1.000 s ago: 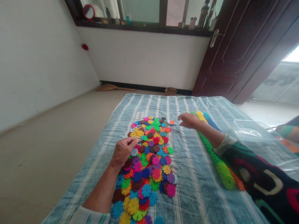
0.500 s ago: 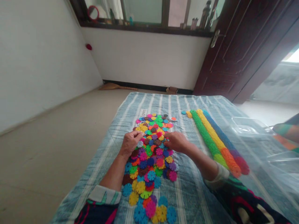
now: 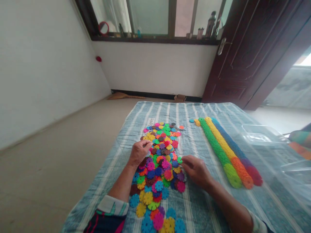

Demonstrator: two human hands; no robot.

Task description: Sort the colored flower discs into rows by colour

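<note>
Multicoloured plastic discs with notched rims [image 3: 158,171], spread in a long overlapping heap on a white-striped blue cloth [image 3: 199,207]. At the heap's left edge, the left hand [image 3: 139,152], thumb and forefinger drawn together; whether around a disc, cannot tell. At the right edge, the right hand [image 3: 198,170], curled fingertips at a green disc [image 3: 179,160]; pinched or merely touched, cannot tell. Farther right, long green, yellow and blue rods [image 3: 220,139]; beyond, a clear plastic box [image 3: 264,134].

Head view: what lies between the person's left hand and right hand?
Loose notched discs in many colours, overlapping one another on the striped cloth, lie between the left hand and the right hand; the head view shows this.
</note>
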